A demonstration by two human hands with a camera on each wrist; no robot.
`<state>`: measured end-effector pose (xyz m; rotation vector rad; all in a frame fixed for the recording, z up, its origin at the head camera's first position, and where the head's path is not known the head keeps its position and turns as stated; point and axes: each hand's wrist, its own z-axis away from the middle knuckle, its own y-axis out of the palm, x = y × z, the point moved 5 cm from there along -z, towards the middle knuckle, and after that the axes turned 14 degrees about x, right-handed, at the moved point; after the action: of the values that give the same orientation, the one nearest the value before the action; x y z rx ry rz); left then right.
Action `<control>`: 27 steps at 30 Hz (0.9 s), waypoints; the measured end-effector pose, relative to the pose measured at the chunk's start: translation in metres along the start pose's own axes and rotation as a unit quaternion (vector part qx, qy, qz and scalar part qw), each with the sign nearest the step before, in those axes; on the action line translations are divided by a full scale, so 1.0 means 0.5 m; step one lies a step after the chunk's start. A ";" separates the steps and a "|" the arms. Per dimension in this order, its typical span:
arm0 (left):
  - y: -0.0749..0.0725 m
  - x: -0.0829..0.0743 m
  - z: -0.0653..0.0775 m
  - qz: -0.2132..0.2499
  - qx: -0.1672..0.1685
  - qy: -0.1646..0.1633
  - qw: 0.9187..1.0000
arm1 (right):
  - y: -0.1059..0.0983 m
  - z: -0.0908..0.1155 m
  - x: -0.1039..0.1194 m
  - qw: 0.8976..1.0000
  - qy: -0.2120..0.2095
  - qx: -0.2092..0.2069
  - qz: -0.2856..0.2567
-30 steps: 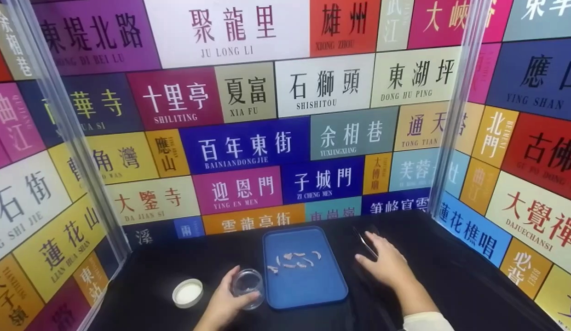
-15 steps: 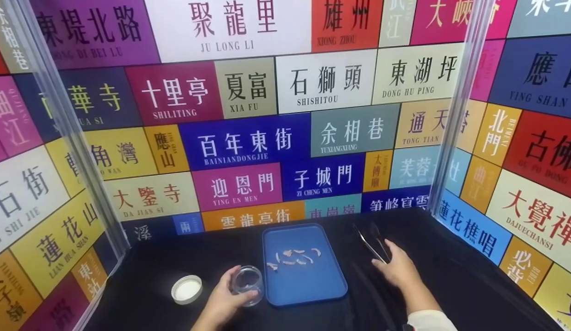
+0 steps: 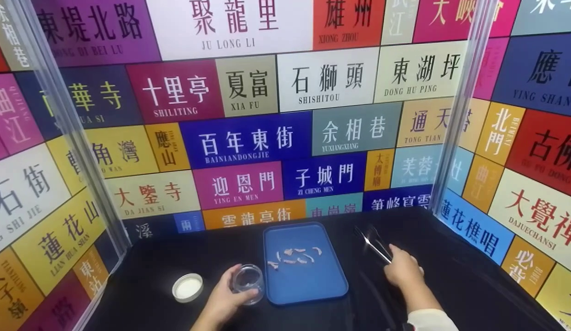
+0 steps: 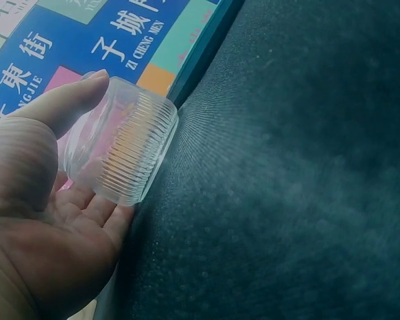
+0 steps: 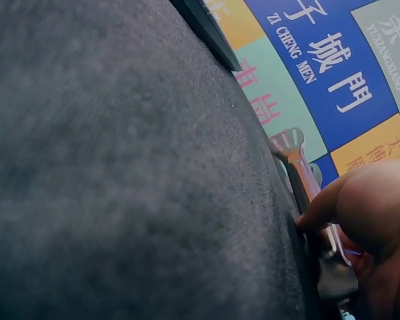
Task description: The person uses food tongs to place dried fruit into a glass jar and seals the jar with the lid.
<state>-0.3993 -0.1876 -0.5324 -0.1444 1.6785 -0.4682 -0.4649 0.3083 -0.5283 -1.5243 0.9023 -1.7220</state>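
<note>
My left hand (image 3: pixel 224 296) holds a clear jar (image 3: pixel 247 279), its thumb on one side and its fingers round the other. The ribbed wall of this jar (image 4: pixel 137 147) shows in the left wrist view, lying close to the black cloth. To the right, my right hand (image 3: pixel 405 267) grips a pair of metal tongs (image 3: pixel 378 246) near the handle end, and their tips point away from me. In the right wrist view the tongs (image 5: pixel 297 167) lie along the cloth. Between the hands, several pale curved pieces (image 3: pixel 294 261) lie on a blue tray (image 3: pixel 308 289).
A round lid (image 3: pixel 187 288), white inside, rests on the black cloth (image 3: pixel 147 276) left of the left hand. Panels with colourful printed signs (image 3: pixel 246 140) stand behind the table and on both sides, with clear corner posts (image 3: pixel 444 151).
The right hand has drawn back toward me and a little right along the tongs, its fingers now round their handle end. The left hand and jar stay in place.
</note>
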 end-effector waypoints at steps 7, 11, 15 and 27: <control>-0.001 0.001 -0.001 -0.005 -0.002 -0.001 1.000 | -0.006 0.007 0.000 1.000 -0.005 -0.014 0.014; -0.001 0.002 -0.001 -0.004 -0.003 -0.005 1.000 | -0.003 0.003 -0.008 1.000 -0.005 -0.017 0.009; -0.002 0.002 -0.001 0.000 -0.004 -0.005 1.000 | 0.001 0.001 -0.013 1.000 -0.003 -0.018 0.005; 0.002 0.000 0.002 0.013 0.002 -0.005 1.000 | 0.001 0.006 -0.002 0.999 -0.020 -0.026 -0.001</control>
<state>-0.3983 -0.1870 -0.5328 -0.1214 1.6684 -0.4494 -0.4618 0.3087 -0.5292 -1.5882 0.9310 -1.6764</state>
